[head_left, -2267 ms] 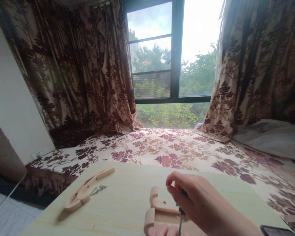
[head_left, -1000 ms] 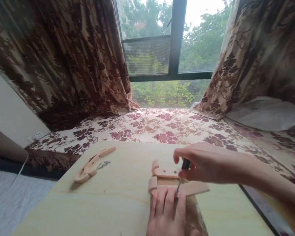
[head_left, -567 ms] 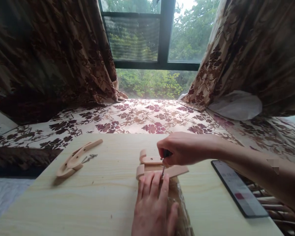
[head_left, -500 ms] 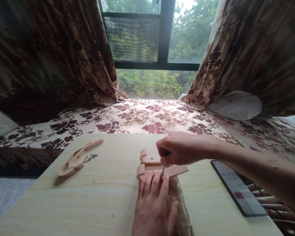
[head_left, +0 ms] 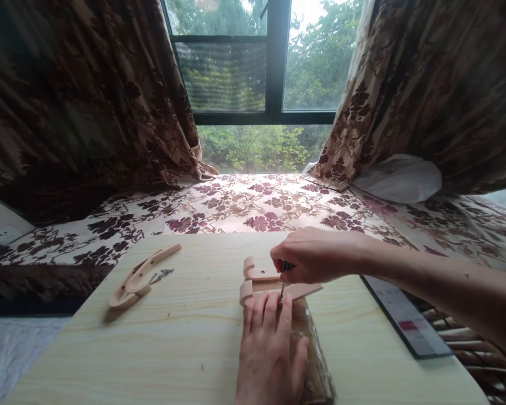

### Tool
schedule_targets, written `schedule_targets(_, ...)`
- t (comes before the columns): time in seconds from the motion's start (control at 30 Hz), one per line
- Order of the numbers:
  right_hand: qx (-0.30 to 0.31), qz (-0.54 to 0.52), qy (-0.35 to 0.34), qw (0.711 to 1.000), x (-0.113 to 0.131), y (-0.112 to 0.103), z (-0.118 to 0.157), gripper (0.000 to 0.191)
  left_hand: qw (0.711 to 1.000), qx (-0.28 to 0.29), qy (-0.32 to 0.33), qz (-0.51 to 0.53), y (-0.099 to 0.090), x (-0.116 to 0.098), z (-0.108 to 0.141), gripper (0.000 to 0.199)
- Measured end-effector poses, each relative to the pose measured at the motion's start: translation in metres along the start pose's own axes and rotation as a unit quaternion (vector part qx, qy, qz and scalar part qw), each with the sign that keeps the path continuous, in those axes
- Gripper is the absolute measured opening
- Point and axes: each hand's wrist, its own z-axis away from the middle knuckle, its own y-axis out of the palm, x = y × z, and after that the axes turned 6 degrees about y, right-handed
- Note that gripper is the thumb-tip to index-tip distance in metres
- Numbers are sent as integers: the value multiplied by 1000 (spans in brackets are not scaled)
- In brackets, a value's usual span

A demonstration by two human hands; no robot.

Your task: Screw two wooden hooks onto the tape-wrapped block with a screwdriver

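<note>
My right hand (head_left: 310, 256) is closed round the dark handle of a screwdriver (head_left: 286, 265), whose thin shaft points down at a wooden hook piece (head_left: 306, 290). Under my left hand (head_left: 270, 349), which lies flat with its fingers a little apart, is a brown wooden board (head_left: 314, 360) that looks wrapped in clear film. The left fingertips press on the near hook piece, beside the screwdriver's tip. A second hook piece (head_left: 257, 273) with a dark hole lies just beyond it. The tip's exact contact is hidden by my fingers.
More curved wooden hooks (head_left: 130, 281) lie at the left of the pale table (head_left: 160, 349), beside a small heap of screws (head_left: 162, 275). A phone (head_left: 405, 315) rests at the right edge, partly under my right forearm. Patterned cloth (head_left: 253, 208) lies beyond the table.
The view has shifted slightly, so the table items appear a little to the right. Both hands keep nearly the same places on the tool and the wood.
</note>
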Motion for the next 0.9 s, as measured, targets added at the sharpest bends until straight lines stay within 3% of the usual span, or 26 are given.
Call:
schedule_targets(0.3,4,-6,-40,999,0,-3,6,22,1000,7,7,-6,1,1,1,59)
schedule_targets(0.57,0,0,-16,1000,4,-5,9,24,1000,-26,3,-2,-1,-2,-2,53)
schedule_targets(0.73,19,6,-25,999,4,-6,10,24,1000,-1,3,0,-3,-2,-3,53)
schedule_targets(0.9,6,7,-17,1000,5,-4,10,24,1000,-14,17,-11,-4,-1,-3,53)
